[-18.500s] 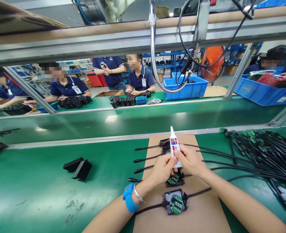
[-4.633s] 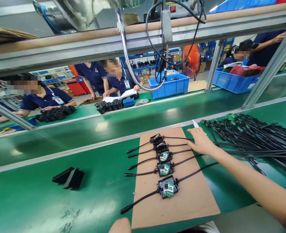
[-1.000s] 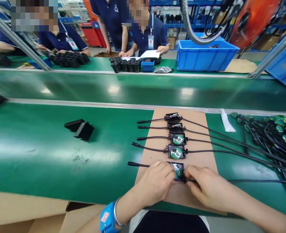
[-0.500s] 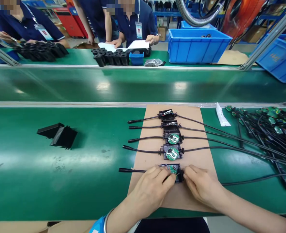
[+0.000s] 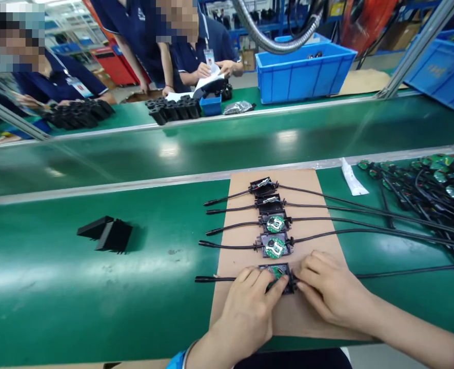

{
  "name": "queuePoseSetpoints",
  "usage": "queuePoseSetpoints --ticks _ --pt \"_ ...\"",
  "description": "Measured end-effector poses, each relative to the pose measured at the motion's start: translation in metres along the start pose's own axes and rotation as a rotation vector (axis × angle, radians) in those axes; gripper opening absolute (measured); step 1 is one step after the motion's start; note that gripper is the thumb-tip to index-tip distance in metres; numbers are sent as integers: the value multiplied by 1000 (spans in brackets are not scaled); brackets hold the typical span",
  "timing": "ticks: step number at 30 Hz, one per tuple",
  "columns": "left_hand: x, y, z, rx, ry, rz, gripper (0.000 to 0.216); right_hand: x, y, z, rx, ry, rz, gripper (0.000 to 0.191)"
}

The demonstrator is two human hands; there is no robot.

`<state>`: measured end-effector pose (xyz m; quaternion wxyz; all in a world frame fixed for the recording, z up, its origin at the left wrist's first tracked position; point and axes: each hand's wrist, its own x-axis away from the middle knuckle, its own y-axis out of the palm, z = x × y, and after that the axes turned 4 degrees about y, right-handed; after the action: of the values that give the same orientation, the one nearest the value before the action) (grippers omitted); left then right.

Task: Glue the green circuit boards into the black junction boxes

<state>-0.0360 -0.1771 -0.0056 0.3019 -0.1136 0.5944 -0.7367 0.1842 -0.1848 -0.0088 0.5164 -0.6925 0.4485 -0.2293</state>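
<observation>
The nearest black plastic housing (image 5: 289,288) lies on a brown cardboard sheet (image 5: 245,261), a green circuit board (image 5: 276,271) inside it. My left hand (image 5: 245,310) grips this housing from the left, thumb and fingers pressed down at the board. At the housing's right end, my right hand (image 5: 330,289) pinches the black cable (image 5: 399,272) where it enters; its fingertips partly hide that spot. A short cable with a thicker end (image 5: 205,279) sticks out to the left. Behind are several similar housings in a column, two with round green boards (image 5: 275,248) face up.
Two black ribbed parts (image 5: 113,236) lie on the green table at left. A white tube (image 5: 353,178) and a heap of cabled boards (image 5: 434,189) are at right. Across the ledge are blue bins (image 5: 301,77), black parts (image 5: 175,109) and people in dark shirts.
The view has tilted and shifted. Both my hands stay at the same housing, with only small finger movements. A person across the table has lifted and folded the white papers.
</observation>
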Motion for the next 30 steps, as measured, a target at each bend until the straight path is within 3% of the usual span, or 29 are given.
queuePoseSetpoints --ticks 5,8,12,16,19,22,26,30 --pt "3 2 13 -90 23 -44 54 7 2 -2 -189 66 22 29" --pt "0 -7 10 99 -3 -40 47 0 -12 7 -236 16 -87 27" --pt "-15 -19 -31 211 -147 194 30 -26 -26 35 -168 -2 22 21" --pt "-26 -20 -68 88 -231 119 11 -37 -13 54 -140 44 25 20" --pt "-21 -22 -71 187 -190 96 10 -27 -13 48 -179 25 48 15" --pt "-14 -28 -63 257 -182 144 14 -17 -30 30 -76 -37 34 19" --pt "-18 -30 -60 160 -184 153 26 -22 -47 11 54 -54 -102 21" --pt "-29 -27 -61 40 -170 87 29 -38 -44 8 116 -46 -157 17"
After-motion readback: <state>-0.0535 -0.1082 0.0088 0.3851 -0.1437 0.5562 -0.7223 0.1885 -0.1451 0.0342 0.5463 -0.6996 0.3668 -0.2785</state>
